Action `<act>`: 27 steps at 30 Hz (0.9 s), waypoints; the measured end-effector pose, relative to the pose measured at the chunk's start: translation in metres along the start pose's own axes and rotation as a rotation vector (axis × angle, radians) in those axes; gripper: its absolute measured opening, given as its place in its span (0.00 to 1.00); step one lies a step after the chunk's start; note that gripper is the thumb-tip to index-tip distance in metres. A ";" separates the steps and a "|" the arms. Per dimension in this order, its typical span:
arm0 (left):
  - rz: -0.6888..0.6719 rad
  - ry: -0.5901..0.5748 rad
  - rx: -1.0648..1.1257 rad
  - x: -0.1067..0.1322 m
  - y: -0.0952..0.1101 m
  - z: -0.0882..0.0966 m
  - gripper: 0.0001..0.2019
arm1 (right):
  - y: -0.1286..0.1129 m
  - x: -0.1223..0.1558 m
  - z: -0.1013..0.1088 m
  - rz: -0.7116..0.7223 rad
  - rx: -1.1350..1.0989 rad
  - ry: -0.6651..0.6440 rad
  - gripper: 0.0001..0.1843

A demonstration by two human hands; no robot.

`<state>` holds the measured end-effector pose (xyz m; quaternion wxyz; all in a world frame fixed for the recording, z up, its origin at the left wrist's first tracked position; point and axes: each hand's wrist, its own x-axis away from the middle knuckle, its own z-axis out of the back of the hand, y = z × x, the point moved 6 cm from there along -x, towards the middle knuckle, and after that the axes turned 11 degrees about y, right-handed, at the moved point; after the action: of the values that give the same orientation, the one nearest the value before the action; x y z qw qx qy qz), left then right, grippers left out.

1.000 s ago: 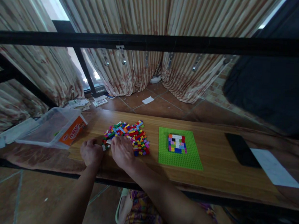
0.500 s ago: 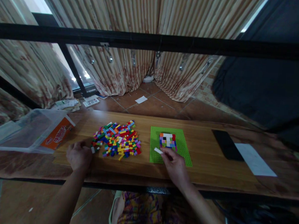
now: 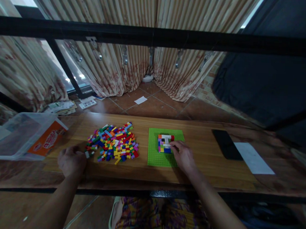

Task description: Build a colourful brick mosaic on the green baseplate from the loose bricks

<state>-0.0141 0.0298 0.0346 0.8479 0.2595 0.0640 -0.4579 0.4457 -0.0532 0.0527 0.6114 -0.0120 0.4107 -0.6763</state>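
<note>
A: Where do we stand with the right hand (image 3: 184, 156)?

B: We have it on the green baseplate (image 3: 153, 155), fingertips against the right edge of the small brick build (image 3: 165, 143) near the plate's far side. The fingers are curled in toward a white piece at that edge, but whether we pinch it or only press it, we cannot tell from here.

A: And the left hand (image 3: 72, 160)?

B: It rests on the wooden table (image 3: 198, 170), loosely closed, just beside the near-left corner of the loose brick pile (image 3: 112, 147). A small white brick (image 3: 87, 154) lies right at its knuckles — touching or a hair apart, we cannot say. Nothing shows inside the fist.

A: What surrounds us?

B: To the left, a clear plastic box (image 3: 20, 137) with an orange label, lying tilted at the table's end. To the right, well apart from the plate, a black phone (image 3: 224, 144) and just beside it a white sheet of paper (image 3: 252, 158).

A: Anything in the way?

B: A black bar (image 3: 156, 36) crosses the whole view above the table, with striped curtains (image 3: 134, 66) behind it. Between our hands only the pile sits — the wood in front of the plate is bare.
</note>
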 end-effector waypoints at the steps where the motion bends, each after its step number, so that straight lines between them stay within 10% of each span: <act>1: -0.003 0.000 -0.003 0.000 0.000 0.000 0.20 | 0.001 0.000 -0.001 0.001 0.003 0.001 0.10; 27: -0.009 0.002 -0.002 0.000 0.000 0.000 0.21 | 0.004 -0.008 -0.002 0.065 -0.028 -0.003 0.11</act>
<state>-0.0141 0.0296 0.0350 0.8461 0.2589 0.0665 -0.4612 0.4494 -0.0453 0.0527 0.6334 -0.0082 0.4193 -0.6503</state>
